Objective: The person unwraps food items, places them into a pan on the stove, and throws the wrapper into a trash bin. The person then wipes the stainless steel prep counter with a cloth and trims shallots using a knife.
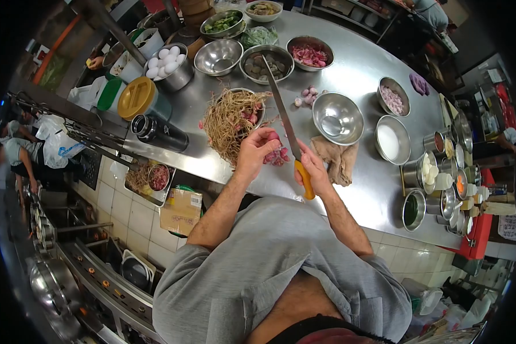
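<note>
My left hand [256, 150] is closed, with a small red shallot [273, 136] pinched at its fingertips. In my right hand [314, 169] is a long knife [282, 109], gripped by its yellow handle, with the blade pointing up and away from me. Just left of my left hand, a heap of dry shallot stalks [229, 123] spills over a metal bowl, with some red shallots among it. A small pile of red shallots [278, 156] lies on the table between my hands. Beyond the blade sit several peeled shallots [308, 94].
Right of the knife stand a steel bowl [350, 137] and a brown cloth [341, 163]. Bowls of red peelings [311, 56], chopped shallots [393, 98] and white contents [389, 142] stand farther out. A black flask [166, 136] and a bowl of eggs [167, 62] are at left.
</note>
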Available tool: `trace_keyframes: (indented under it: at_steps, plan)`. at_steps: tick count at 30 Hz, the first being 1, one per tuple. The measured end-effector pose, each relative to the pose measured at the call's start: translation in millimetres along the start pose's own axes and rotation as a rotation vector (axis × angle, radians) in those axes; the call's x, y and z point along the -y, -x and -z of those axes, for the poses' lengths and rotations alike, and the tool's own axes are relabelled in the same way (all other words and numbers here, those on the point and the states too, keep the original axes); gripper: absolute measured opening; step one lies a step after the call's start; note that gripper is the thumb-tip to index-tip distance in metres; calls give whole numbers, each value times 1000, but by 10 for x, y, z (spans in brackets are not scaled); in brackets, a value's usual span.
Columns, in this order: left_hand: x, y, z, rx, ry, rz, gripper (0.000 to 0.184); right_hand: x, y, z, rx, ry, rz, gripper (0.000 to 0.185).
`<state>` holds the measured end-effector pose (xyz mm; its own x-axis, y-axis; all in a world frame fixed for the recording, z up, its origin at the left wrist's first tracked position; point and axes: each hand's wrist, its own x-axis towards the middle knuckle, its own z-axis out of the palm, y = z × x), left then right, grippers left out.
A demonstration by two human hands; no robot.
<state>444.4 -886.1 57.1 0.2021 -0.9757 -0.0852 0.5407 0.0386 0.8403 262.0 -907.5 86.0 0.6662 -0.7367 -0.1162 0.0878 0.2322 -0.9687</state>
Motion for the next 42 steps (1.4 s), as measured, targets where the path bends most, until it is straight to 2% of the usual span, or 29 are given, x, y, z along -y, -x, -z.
trace_keyframes:
  at_steps: [3,6,8,9,11,12,17,18,20,23,30,32,36,39,41,42]
  plan:
    - [-57,18,-57,-18,-87,22,28,11,3,-3,8,45,20,64]
    - [-47,17,-61,72,-187,-56,33,-2,4,15,15,23,8,64]
    - [-65,36,-98,94,-176,-72,44,-7,5,18,-30,-5,-30,65]
    - [-74,42,-86,95,-176,-69,44,-7,5,28,-32,-6,-31,65]
    - [-100,50,-50,157,-204,97,43,-2,1,56,-20,29,-14,65]
    - [-99,51,-61,159,-205,98,43,4,-1,60,-22,29,-13,65]
    - [-40,56,-83,189,-469,-163,20,-7,-2,53,25,122,-52,67]
    - [-26,54,-74,189,-469,-163,20,-10,4,55,25,122,-52,67]
    - [7,54,-48,147,-228,-6,16,-16,18,63,46,88,-76,69]
    - [48,33,74,145,-255,69,12,27,7,-29,-39,149,-124,74]
    - [95,103,-9,138,-198,80,16,-138,-89,19,-200,208,50,76]
    - [51,139,-33,371,-331,91,23,-144,-95,39,-240,90,-94,72]
    - [98,200,-28,425,-339,2,27,-55,-92,-19,-275,97,-100,67]
    - [106,215,-42,362,-400,4,26,-75,-86,-11,-235,73,-75,62]
    - [43,219,-65,317,-954,-268,19,-82,-96,-3,-265,31,-24,60]
    - [77,216,-45,322,-954,-271,19,-106,-103,-1,-270,31,-20,60]
